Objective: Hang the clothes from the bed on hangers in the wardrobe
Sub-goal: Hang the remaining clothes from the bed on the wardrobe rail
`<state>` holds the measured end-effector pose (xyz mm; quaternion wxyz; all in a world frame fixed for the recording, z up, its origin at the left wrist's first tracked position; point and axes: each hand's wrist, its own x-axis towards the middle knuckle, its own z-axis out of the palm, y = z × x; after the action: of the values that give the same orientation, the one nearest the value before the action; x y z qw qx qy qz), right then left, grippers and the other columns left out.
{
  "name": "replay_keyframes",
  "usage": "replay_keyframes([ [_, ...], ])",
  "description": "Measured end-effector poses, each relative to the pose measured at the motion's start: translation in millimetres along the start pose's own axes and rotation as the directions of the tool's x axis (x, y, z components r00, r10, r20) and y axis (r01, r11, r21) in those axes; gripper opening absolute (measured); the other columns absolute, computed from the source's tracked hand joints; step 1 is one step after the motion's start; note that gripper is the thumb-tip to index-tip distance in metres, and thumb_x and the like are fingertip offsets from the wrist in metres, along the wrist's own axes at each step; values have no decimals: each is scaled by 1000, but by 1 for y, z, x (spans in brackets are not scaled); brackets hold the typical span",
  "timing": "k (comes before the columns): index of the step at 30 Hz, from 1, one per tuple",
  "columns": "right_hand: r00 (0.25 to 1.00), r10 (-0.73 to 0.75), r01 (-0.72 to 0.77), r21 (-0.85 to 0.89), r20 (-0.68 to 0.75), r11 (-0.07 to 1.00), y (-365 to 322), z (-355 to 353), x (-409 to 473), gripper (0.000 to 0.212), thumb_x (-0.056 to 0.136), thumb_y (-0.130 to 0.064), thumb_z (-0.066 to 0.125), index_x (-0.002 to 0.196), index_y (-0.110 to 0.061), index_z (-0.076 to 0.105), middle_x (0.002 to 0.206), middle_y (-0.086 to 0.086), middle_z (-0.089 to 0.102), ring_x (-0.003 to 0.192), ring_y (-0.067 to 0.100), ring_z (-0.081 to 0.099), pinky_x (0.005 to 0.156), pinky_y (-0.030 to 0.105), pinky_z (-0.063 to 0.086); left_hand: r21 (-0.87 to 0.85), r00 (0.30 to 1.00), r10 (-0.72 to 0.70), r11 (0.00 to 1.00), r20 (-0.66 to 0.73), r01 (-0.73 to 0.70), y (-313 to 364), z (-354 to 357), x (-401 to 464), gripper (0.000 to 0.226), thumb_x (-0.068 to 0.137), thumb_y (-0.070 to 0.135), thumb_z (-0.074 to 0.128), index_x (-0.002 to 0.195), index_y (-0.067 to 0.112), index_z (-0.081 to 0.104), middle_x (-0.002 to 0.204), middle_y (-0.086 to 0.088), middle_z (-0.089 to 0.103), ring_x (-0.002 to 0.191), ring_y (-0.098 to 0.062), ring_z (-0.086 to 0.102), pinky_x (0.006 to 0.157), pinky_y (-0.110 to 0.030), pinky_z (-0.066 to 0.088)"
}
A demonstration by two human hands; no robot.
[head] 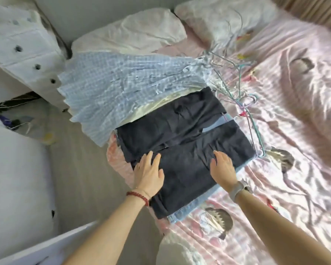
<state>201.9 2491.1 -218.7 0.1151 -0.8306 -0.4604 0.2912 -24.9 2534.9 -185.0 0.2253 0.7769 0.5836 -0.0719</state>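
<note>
While both hands lie flat on the clothes, a bed (287, 131) in a pink printed sheet stretches beyond and to the right of them. Beyond the fingertips sits a blue checked garment (126, 87). Under both palms lies a dark folded garment (183, 142), on top of pale denim. Wire hangers (243, 96) tangle just past the right hand (223, 165). That grip and the left hand (149, 173) are open, fingers straight, holding nothing. Best to lift the top garment alone, then free one hanger from the tangle.
</note>
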Motion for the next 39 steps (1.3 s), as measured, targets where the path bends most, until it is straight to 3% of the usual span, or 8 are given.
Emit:
replay_keyframes([
  [7, 957, 282, -280, 46, -62, 959, 105, -41, 97, 33, 89, -5, 34, 120, 4, 43, 126, 26, 45, 115, 41, 42, 94, 47, 34, 153, 956, 89, 979, 281, -136, 51, 59, 72, 60, 96, 31, 36, 148, 27, 5, 156, -6, -4, 143, -27, -4, 113, -48, 14],
  [15, 857, 514, -500, 186, -35, 846, 128, -31, 165, 25, 87, -21, 43, 104, -4, 49, 107, 20, 51, 109, 38, 49, 95, 44, 38, 254, 858, 12, 953, 513, -166, 35, 99, 93, 68, 97, 34, 37, 146, 32, -10, 154, -3, -20, 142, -27, -16, 113, -51, 6],
  [18, 819, 574, -549, 261, -24, 794, 133, -31, 175, 36, 92, -30, 37, 70, -5, 50, 94, 25, 51, 92, 33, 52, 84, 36, 39, 264, 850, 20, 947, 526, -185, 31, 100, 93, 69, 96, 34, 37, 146, 32, -11, 154, -2, -21, 141, -26, -17, 114, -50, 6],
  [20, 807, 589, -549, 307, -50, 778, 130, -31, 170, 42, 96, -29, 33, 68, -3, 52, 92, 26, 54, 95, 37, 54, 85, 38, 39, 258, 840, 18, 948, 543, -187, 31, 97, 95, 68, 97, 34, 36, 146, 32, -10, 154, -1, -21, 141, -25, -17, 114, -49, 6],
  [22, 803, 586, -521, 350, -109, 778, 123, -28, 158, 43, 98, -24, 30, 98, 9, 58, 108, 30, 57, 107, 42, 51, 91, 41, 37, 243, 828, 15, 953, 561, -181, 33, 92, 97, 65, 97, 33, 35, 147, 32, -7, 154, 0, -20, 142, -24, -17, 114, -48, 8],
  [24, 799, 581, -484, 408, -155, 774, 113, -25, 141, 42, 99, -22, 27, 108, 10, 52, 112, 29, 56, 105, 42, 51, 82, 37, 37, 222, 820, 14, 960, 571, -171, 35, 87, 99, 61, 98, 33, 35, 148, 31, 0, 155, 1, -16, 143, -22, -13, 113, -47, 14],
  [32, 743, 581, -367, 523, -333, 769, 92, -12, 69, 28, 98, -21, 34, 95, 2, 50, 98, 26, 58, 91, 42, 53, 70, 38, 32, 80, 844, -48, 997, 534, 6, 35, 68, 92, 46, 98, 28, 38, 143, 22, 29, 155, -1, 13, 142, -20, 10, 110, -41, 26],
  [39, 751, 410, -116, 507, -518, 854, 79, -51, 35, 32, 93, -25, 47, 82, 4, 56, 78, 22, 61, 74, 34, 54, 66, 33, 31, -117, 958, 150, 985, 244, -125, 57, 12, 121, 41, 96, 18, 42, 136, 13, 40, 146, -6, 32, 135, -20, 30, 110, -35, 27],
])
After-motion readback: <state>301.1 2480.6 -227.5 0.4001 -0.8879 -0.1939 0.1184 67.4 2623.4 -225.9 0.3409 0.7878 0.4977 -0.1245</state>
